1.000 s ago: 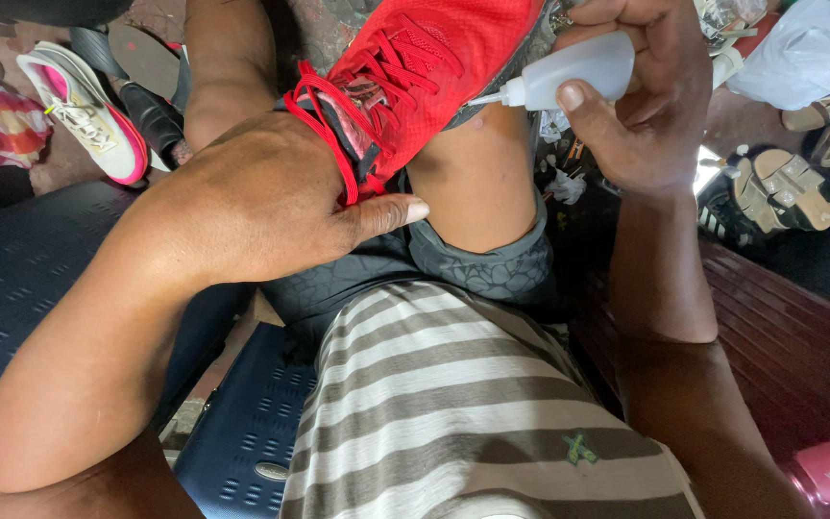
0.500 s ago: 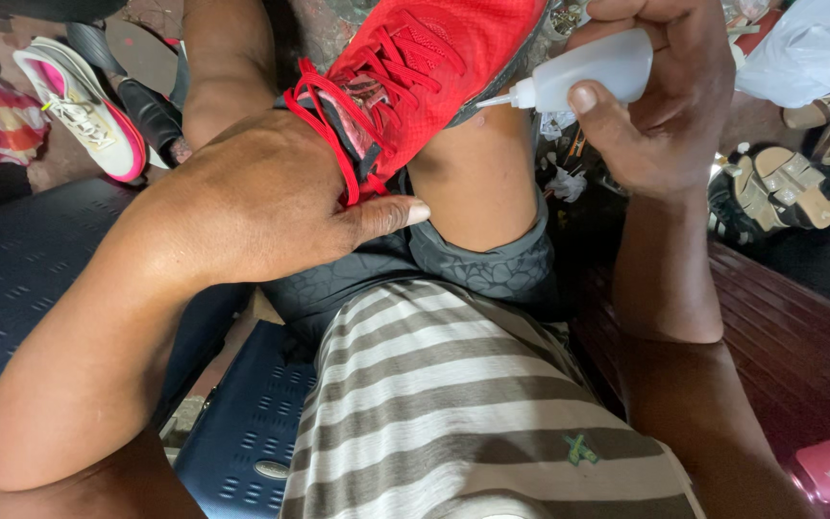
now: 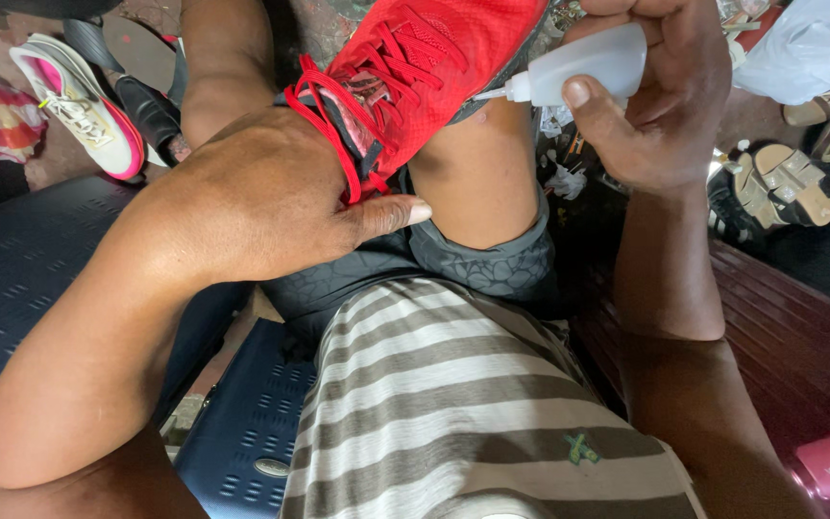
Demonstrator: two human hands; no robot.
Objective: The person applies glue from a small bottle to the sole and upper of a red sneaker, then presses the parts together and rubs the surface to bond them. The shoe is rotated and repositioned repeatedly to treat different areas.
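Red mesh sneaker with red laces [image 3: 425, 72] lies on the person's knee, and the left hand [image 3: 271, 197] grips it at the heel opening, thumb pointing right. The right hand [image 3: 660, 106] is closed around a small white plastic squeeze bottle [image 3: 588, 65], whose thin nozzle touches the shoe's side edge. A white and pink sneaker [image 3: 79, 106] lies well apart on the ground at left.

Shoe [image 3: 434, 67] on the knee, left hand [image 3: 271, 202] behind, bottle [image 3: 588, 67] right.

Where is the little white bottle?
The white bottle sits top right in the head view, gripped in the right hand, its nozzle tip against the edge of the red shoe.
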